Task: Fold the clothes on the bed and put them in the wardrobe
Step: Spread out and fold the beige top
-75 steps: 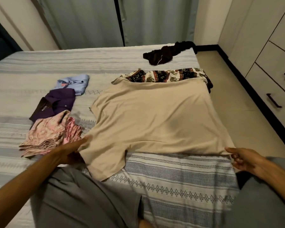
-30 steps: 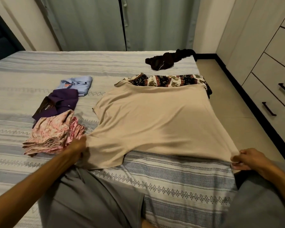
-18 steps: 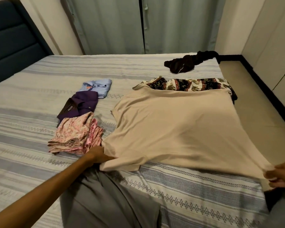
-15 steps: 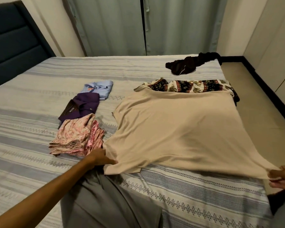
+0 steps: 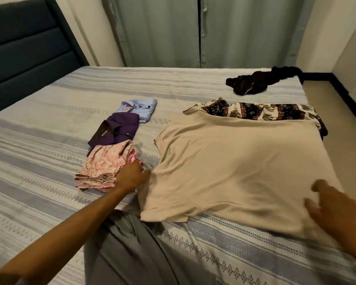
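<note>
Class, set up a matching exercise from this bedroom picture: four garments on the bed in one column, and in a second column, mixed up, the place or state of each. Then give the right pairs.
Garments
1. beige short-sleeved T-shirt
2. folded light blue collared shirt
3. folded pink floral garment
4. crumpled black garment

Place or state
A. unfolded, near the far edge of the bed
B. spread flat, partly over a patterned cloth
C. nearest of the three folded pieces
D. farthest of the three folded pieces

Pairs: 1-B, 2-D, 3-C, 4-A
</note>
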Demonstrator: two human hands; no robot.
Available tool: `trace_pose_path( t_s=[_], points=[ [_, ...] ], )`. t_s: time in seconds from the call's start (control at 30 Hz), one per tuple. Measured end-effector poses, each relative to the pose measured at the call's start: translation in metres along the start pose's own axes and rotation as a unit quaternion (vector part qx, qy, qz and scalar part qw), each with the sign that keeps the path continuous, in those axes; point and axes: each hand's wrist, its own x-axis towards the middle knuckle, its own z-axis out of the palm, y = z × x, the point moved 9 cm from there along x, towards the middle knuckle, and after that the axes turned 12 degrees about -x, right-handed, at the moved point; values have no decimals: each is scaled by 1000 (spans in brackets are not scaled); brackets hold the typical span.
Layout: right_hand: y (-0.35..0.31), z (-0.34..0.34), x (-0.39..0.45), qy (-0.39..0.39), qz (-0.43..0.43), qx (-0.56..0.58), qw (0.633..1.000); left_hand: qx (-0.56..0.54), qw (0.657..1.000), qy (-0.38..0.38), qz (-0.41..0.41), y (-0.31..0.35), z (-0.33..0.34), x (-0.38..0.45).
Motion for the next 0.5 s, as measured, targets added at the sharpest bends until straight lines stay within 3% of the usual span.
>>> trace_pose_path(
  t_s=[0.1, 0.2, 0.33, 0.5],
  points=[
    [-186, -17, -15, -49, -218, 56, 973, -2, 999, 4, 35, 14, -6, 33],
    [-335, 5, -30, -70, -362, 115, 922, -49, 996, -14, 70, 19, 0, 74],
    [-471, 24, -3, -44, -372, 123, 919, -118, 992, -7, 51, 25, 12, 124],
    [-554, 59, 7, -144, -405, 12, 903, -186, 981, -34, 50, 29, 37, 183]
  ],
)
